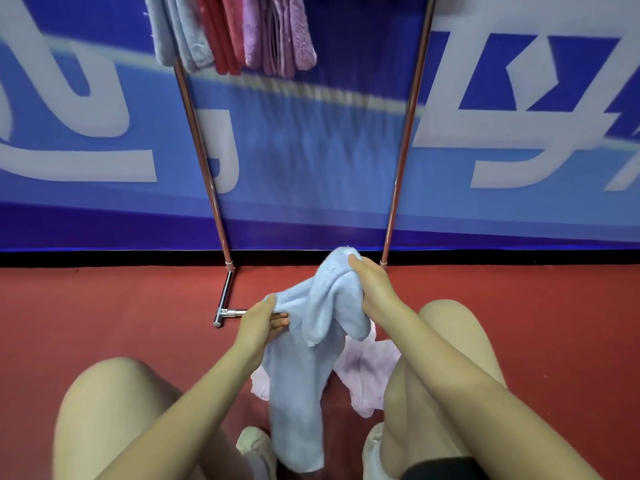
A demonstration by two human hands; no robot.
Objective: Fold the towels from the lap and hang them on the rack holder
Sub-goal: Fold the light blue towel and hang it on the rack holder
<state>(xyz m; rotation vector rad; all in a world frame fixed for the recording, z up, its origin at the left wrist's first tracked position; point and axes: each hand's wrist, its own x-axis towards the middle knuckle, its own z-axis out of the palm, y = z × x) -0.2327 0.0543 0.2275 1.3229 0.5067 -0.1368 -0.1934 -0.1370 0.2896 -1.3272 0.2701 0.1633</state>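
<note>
From the head camera, the person is sitting low in front of the rack holder (204,161), and a light blue towel (304,344) is up between both hands. The right hand (372,289) grips a bunched top edge, raised a little higher and farther out than the other. The left hand (263,323) pinches a second part of that edge, thumb on top and fingers beneath the cloth. Below the two grips the towel hangs loose and crumpled between the knees, down toward the shoes.

A pink towel (367,372) lies just under and behind the hanging cloth, by the right thigh, waiting its turn. Above the hands, at the top left of the rack, folded towels (235,32) in grey, red and pink already hang side by side.

I'd say the fold is only starting. The next move calls for finding two true corners and drawing the hands apart so the cloth hangs flat, then doubling it over.
</note>
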